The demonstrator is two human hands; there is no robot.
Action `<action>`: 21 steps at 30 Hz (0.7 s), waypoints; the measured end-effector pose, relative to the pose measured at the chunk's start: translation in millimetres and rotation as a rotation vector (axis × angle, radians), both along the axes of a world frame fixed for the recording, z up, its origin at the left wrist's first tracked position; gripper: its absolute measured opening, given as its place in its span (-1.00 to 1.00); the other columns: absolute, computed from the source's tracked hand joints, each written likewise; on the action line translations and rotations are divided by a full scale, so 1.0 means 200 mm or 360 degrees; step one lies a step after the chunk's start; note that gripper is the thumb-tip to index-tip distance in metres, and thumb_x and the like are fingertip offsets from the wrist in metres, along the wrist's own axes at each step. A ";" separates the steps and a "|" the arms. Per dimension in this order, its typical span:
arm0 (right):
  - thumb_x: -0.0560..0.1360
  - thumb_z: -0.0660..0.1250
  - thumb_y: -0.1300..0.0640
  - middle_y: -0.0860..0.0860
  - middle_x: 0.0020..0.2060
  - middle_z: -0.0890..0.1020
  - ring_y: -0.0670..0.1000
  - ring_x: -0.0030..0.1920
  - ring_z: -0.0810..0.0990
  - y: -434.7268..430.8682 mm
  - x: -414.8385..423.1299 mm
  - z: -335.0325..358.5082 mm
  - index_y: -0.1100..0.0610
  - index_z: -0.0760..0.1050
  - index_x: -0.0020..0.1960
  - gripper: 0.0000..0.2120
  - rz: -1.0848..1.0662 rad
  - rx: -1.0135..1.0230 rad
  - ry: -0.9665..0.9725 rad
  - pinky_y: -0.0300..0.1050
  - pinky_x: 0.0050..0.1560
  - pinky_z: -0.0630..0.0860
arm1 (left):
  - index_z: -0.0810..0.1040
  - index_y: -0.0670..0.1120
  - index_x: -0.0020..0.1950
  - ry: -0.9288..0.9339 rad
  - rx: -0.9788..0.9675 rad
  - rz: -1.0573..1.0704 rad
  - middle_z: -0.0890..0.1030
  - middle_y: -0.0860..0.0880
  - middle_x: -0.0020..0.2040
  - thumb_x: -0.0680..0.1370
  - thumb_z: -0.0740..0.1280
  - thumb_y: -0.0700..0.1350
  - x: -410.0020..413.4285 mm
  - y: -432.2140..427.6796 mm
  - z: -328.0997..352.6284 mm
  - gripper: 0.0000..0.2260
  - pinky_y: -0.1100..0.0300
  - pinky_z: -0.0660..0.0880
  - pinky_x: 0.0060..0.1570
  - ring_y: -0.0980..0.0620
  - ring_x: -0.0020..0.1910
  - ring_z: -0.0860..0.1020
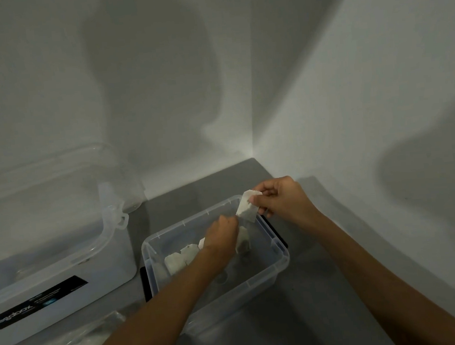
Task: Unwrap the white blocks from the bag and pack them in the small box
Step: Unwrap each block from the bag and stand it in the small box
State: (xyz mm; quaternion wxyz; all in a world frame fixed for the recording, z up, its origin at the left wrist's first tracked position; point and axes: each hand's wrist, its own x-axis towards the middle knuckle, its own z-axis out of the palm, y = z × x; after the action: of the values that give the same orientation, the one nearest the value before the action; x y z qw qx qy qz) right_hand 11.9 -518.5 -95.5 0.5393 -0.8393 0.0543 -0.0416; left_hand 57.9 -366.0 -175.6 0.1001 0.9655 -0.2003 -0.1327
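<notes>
Head view: the right hand (pixel 279 200) pinches a white block (pixel 247 205) by its top corner, over the small box (pixel 281 248). The left hand (pixel 222 231), fingers curled, meets the block's lower edge; whether it grips, I cannot tell. The block looks light and thinly wrapped, so it is probably best pinched gently at the edges. Packed blocks (pixel 179 260) lie under the left wrist.

White blocks (pixel 179 260) lie in the clear small box (pixel 272 272) with black handles (pixel 146 284); the worktop (pixel 318 316) is grey; the big box (pixel 112 255) bears a black label (pixel 37 302) lettered white.
</notes>
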 end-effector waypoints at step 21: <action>0.47 0.38 0.23 0.03 -0.24 0.70 -0.12 -0.25 0.59 0.06 0.07 0.07 0.14 0.65 -0.03 -0.89 0.0362 -0.0786 0.0010 -0.52 -0.22 0.40 | 0.56 0.04 0.06 -0.0050 -0.1241 0.0167 0.62 0.11 -0.08 0.48 0.41 -0.06 -0.06 0.22 0.31 -0.83 0.13 0.58 -0.21 0.00 -0.29 0.60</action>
State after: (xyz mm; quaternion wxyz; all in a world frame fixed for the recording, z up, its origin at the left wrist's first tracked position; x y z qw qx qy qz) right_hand 25.5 -505.6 -81.7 0.3193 -0.9462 -0.0505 0.0100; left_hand 45.5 -322.2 -113.7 0.4630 0.8659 -0.1876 -0.0267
